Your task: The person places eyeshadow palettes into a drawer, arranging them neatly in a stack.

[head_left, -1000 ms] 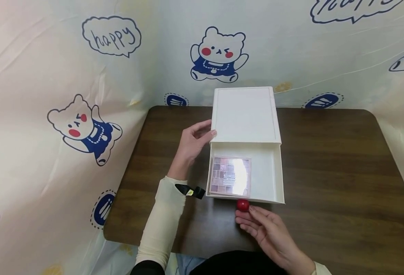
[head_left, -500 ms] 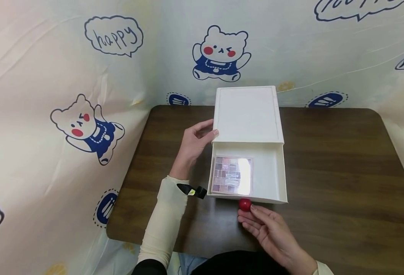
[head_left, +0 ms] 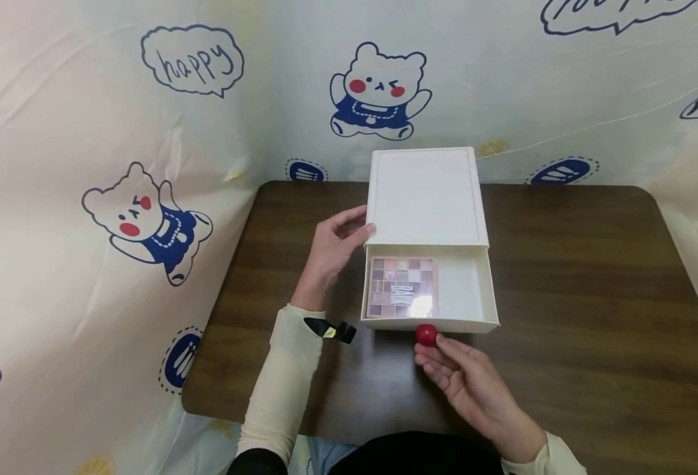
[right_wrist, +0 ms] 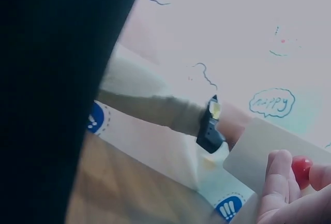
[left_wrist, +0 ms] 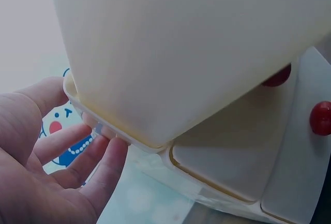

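Observation:
A white drawer cabinet (head_left: 426,196) stands on the table, its top drawer (head_left: 462,284) partly pulled out toward me. Inside, at the drawer's left, lies a square eyeshadow palette (head_left: 402,284) with a grid of pink and mauve shades. My right hand (head_left: 474,389) pinches the drawer's round red knob (head_left: 426,334) between thumb and fingers, also seen in the right wrist view. My left hand (head_left: 331,254) rests against the cabinet's left side near its front edge, thumb and fairly straight fingers touching the wall. In the left wrist view, the drawer's underside (left_wrist: 181,43) hides part of the cabinet.
Below the pulled drawer, the left wrist view shows lower drawer fronts with red knobs (left_wrist: 321,118). The brown wooden table (head_left: 592,297) extends on both sides. A printed cloth (head_left: 278,99) with bears hangs behind and to the sides. A black wrist camera (head_left: 337,331) sits on the left wrist.
The top drawer has slid a little way into the cabinet, with my right hand moving forward on its knob. The palette has moved along with it. My left hand keeps its place.

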`<state>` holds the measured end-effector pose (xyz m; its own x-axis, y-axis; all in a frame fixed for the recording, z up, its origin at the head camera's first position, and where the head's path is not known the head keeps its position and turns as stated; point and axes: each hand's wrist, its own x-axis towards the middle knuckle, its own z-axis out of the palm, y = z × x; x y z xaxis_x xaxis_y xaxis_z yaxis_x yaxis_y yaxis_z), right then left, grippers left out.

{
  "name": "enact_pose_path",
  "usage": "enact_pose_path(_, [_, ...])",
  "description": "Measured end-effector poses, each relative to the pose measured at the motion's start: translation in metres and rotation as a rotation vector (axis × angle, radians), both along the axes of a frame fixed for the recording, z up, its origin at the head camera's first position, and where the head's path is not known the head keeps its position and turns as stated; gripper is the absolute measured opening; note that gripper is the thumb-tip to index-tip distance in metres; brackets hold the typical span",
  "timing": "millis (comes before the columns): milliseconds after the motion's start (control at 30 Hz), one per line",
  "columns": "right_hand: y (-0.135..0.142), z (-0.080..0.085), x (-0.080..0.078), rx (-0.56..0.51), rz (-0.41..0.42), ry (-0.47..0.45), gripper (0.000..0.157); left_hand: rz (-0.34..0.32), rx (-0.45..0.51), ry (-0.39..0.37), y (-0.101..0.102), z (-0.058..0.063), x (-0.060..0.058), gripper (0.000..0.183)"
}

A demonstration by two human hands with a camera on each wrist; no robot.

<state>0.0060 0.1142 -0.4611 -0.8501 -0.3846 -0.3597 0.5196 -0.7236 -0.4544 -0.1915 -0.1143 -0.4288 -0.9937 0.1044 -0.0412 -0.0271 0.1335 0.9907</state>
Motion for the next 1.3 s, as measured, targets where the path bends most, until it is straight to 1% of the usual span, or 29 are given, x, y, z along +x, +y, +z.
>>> enact_pose_path(200, [0.000,-0.001,-0.019,-0.007,-0.057,-0.004,0.023,-0.003,0.000,-0.020,-0.001,-0.001,0.000,0.047])
enact_pose_path(400, [-0.004,0.000,-0.043,-0.009,-0.094,-0.038,0.021,-0.012,0.018,-0.018,-0.001,0.000,-0.001,0.045])
enact_pose_path(567, [-0.005,0.001,-0.064,-0.021,-0.136,-0.068,0.021,-0.033,0.037,-0.013,0.001,0.001,-0.002,0.045])
enact_pose_path(833, [-0.010,0.001,-0.091,-0.057,-0.216,-0.104,0.017,-0.039,0.029,-0.042,0.001,0.001,-0.001,0.044])
enact_pose_path(967, [-0.011,0.001,-0.096,-0.062,-0.241,-0.115,0.016,-0.039,0.027,-0.058,0.001,0.002,-0.001,0.044])
enact_pose_path(1200, [-0.014,-0.001,-0.098,-0.042,-0.257,-0.101,0.017,-0.043,0.033,-0.057,0.000,0.004,-0.002,0.046])
enact_pose_path(1300, [-0.017,-0.003,-0.096,-0.016,-0.256,-0.097,0.017,-0.039,0.020,-0.061,-0.002,0.004,-0.001,0.047])
